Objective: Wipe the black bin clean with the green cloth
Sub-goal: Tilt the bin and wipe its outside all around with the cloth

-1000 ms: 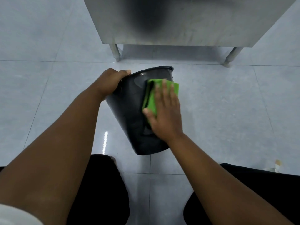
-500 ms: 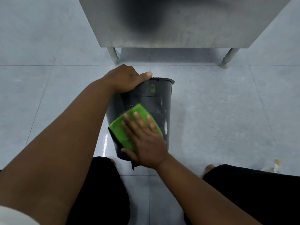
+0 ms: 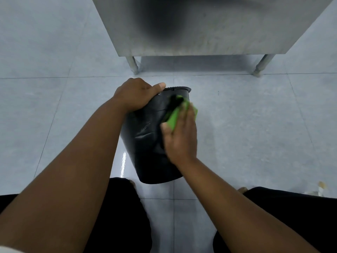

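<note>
Since half a second ago, the right hand (image 3: 179, 136) and the cloth (image 3: 174, 116) have slid from low on the bin's (image 3: 145, 143) side to just under its rim, and the bin has tipped further over. Largest in view is the grey tiled floor (image 3: 255, 134), seen from above by a person crouching over it. At the top stands a steel cabinet (image 3: 200, 24) on short metal legs, well apart from the bin. Both bare forearms reach forward from the bottom of the view, above dark trousers (image 3: 291, 216) and bare toes. The black bin sits on the floor between the knees, tilted with its rim pointing away from the person. The left hand (image 3: 135, 96) is closed on the rim at the bin's left, thumb lying along the edge. The right hand lies flat with fingers extended, pressing the green cloth against the bin's upper right side; the cloth is folded and blurred, with green showing past the fingertips and beside the thumb. A small scrap of litter (image 3: 321, 188) lies on the floor at far right, beside the right knee.
</note>
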A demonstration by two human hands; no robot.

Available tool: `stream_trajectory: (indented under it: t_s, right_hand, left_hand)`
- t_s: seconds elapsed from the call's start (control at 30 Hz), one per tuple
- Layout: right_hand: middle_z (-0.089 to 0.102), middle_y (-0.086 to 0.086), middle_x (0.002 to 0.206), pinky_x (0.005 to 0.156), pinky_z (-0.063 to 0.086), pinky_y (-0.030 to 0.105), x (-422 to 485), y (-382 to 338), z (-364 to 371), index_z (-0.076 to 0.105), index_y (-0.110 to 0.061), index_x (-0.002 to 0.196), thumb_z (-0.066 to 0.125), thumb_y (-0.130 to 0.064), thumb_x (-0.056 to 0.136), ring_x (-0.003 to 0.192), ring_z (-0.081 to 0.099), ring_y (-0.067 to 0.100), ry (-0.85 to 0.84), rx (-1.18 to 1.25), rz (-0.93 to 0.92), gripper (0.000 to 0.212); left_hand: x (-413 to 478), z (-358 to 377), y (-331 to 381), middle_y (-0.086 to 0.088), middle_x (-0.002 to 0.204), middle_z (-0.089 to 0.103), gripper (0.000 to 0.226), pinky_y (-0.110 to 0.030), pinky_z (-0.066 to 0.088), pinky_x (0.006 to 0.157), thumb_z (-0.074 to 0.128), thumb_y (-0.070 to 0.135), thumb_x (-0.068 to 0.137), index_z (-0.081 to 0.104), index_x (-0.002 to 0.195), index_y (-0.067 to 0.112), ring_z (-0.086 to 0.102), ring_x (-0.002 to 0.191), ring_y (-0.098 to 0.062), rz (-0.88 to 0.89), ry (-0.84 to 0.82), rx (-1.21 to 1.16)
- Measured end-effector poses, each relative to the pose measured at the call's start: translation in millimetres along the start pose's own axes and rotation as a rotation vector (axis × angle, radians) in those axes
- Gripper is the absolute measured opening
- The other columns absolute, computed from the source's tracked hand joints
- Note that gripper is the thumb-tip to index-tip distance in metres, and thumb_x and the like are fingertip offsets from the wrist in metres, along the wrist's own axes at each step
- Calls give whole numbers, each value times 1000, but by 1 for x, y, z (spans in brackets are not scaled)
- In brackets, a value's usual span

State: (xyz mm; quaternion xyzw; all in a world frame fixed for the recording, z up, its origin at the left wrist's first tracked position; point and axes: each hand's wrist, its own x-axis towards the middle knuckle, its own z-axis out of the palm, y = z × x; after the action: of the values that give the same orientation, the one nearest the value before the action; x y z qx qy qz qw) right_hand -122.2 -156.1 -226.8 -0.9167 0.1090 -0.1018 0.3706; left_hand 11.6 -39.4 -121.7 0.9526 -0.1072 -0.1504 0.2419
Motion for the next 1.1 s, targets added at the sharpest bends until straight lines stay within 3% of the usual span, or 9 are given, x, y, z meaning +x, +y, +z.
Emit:
stream_trajectory:
  t_s: [0.17,0.3,0.4,0.5,0.6,0.7,0.87,1.0,1.1]
  right_hand:
    - [29,7,163,120,-14,57,-24,-36,21,40,-20,152,52,-49,95,154,6,38,-314,-641,-898,65]
    - [48,-1,152,123,-10,53,-18,-27,16,62,-20,135,64,-46,88,152,21,34,-318,-579,-1109,54]
    - [44,3,156,124,1,53,-2,-9,-2,50,-17,146,65,-50,89,153,17,32,-110,-298,-809,67]
    - [18,0,166,125,8,49,13,14,-14,22,-17,158,50,-57,93,155,1,28,-18,-99,-378,81]
    - [25,-3,164,119,26,36,32,26,-27,17,-26,159,35,-56,99,151,24,20,-111,354,115,69]
    - [37,0,158,113,29,34,47,16,-29,28,-27,156,27,-53,104,145,35,24,-173,423,418,58]
    - [5,16,167,125,-1,48,9,-34,-6,12,-8,158,32,-54,101,154,-2,36,-74,-260,-141,76]
    - [34,9,161,120,-12,60,-34,-37,26,42,-15,151,42,-36,97,152,16,38,-340,-620,-816,58]
    - [41,8,157,114,-25,61,-62,-39,32,54,-15,143,29,-30,99,153,15,37,-532,-922,-994,53]
  left_hand:
    - [5,2,16,-5,105,66,70,-42,44,96,30,70,94,68,95,12,59,107,-30,-24,-88,79]
    - [2,2,20,-11,121,62,65,-44,43,98,32,68,94,68,105,15,56,111,-33,-89,-69,102]
    - [-1,5,24,-8,99,60,56,-41,42,91,35,64,95,59,79,16,55,102,-32,-62,-78,103]
    - [-2,2,21,-7,94,58,54,-42,43,93,40,61,95,61,79,14,56,101,-30,-78,-117,3]
    - [-4,-2,14,-8,99,66,57,-42,44,94,43,56,96,70,95,6,61,99,-27,-85,-175,-152]
    - [-10,0,13,-7,109,69,54,-38,45,93,43,56,96,73,100,12,63,101,-23,-119,-232,-297]
    - [-17,-3,17,-4,124,69,99,-45,41,108,29,98,64,74,108,21,63,112,-24,-282,-305,-474]
    - [-14,-8,21,-3,103,71,87,-30,43,85,23,83,86,74,101,14,63,98,-17,-231,-280,-448]
    - [-7,3,24,-3,115,60,66,-33,36,86,32,64,98,69,113,11,54,106,-24,-113,-265,-154]
